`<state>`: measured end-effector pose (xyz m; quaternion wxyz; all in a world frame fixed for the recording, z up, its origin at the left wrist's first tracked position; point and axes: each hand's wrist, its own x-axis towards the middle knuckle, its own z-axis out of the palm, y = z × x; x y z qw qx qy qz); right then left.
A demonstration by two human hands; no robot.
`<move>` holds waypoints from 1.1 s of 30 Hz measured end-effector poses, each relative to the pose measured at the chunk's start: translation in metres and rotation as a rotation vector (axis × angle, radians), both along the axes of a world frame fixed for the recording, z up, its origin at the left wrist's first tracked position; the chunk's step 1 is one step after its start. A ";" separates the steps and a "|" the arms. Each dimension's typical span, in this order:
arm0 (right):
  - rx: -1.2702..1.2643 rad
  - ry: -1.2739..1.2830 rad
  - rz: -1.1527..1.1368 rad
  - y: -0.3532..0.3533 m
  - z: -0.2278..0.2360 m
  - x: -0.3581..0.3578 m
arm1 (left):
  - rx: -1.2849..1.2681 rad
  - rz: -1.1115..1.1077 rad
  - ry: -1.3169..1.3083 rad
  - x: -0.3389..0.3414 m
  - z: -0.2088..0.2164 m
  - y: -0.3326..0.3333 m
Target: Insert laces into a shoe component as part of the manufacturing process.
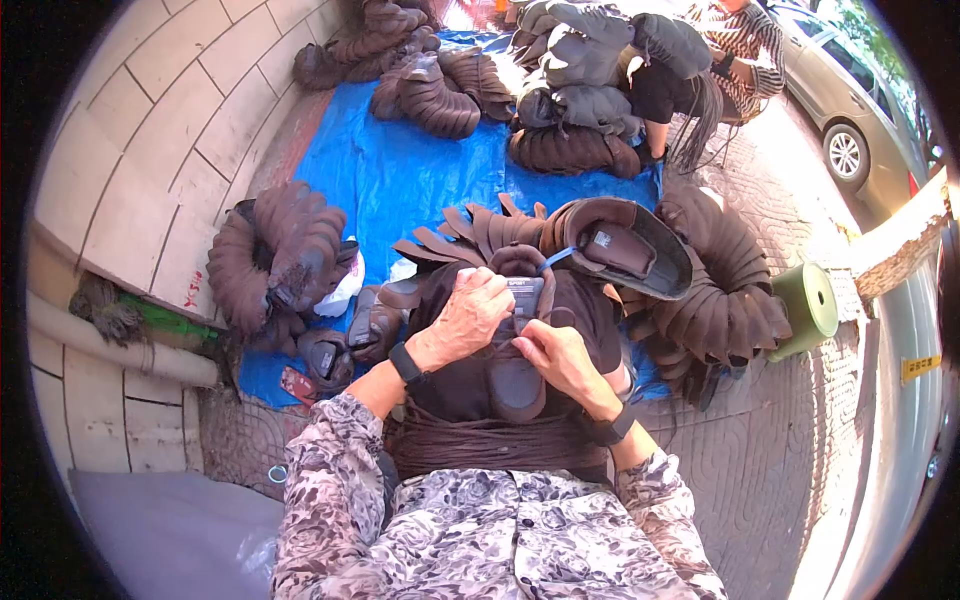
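Observation:
A dark brown shoe upper [517, 390] lies on my lap, its rounded toe toward me and its padded collar away. My left hand [465, 318] is closed at the left side of its opening, the fingertips pressed together. Just across from it, my right hand [560, 362] pinches the upper near its middle with thumb and forefinger. Any thread or lace between the fingers is too small to make out. Beyond my right hand rests another, larger-looking shoe upper [640, 278], with a blue strip [556, 259] running from it toward the one on my lap.
Nested rows of brown uppers curl on the left [275, 265] and right [725, 285], over a blue tarp [360, 150]. More piles [580, 90] lie farther off, near another person [740, 60]. A green roll [808, 310], a tree trunk [905, 235] and a parked car [845, 100] stand right.

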<state>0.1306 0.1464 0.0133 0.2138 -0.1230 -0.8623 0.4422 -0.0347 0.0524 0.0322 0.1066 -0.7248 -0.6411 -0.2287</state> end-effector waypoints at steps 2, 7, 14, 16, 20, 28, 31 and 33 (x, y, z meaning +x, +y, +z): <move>0.021 -0.028 0.012 0.001 0.000 0.001 | 0.024 0.007 -0.044 0.003 -0.008 0.001; 0.011 -0.009 -0.036 0.012 0.033 0.012 | 0.122 0.086 -0.226 0.004 -0.018 -0.003; 0.305 0.047 -0.102 0.026 0.011 -0.010 | 0.061 0.193 -0.422 0.012 -0.018 0.001; 0.346 0.059 -0.093 0.025 0.008 -0.016 | 0.137 0.189 -0.458 0.013 -0.019 0.003; 0.510 0.083 -0.052 0.025 0.001 -0.024 | 0.153 0.218 -0.441 0.013 -0.022 0.001; 0.817 0.076 0.190 0.050 0.018 -0.032 | 0.145 0.171 -0.429 0.013 -0.029 0.002; 1.124 0.026 0.192 0.058 0.062 -0.021 | 0.200 0.050 -0.327 0.001 -0.022 -0.004; 1.172 -0.077 -0.098 0.080 0.094 0.002 | 0.209 -0.039 -0.183 0.001 -0.014 -0.015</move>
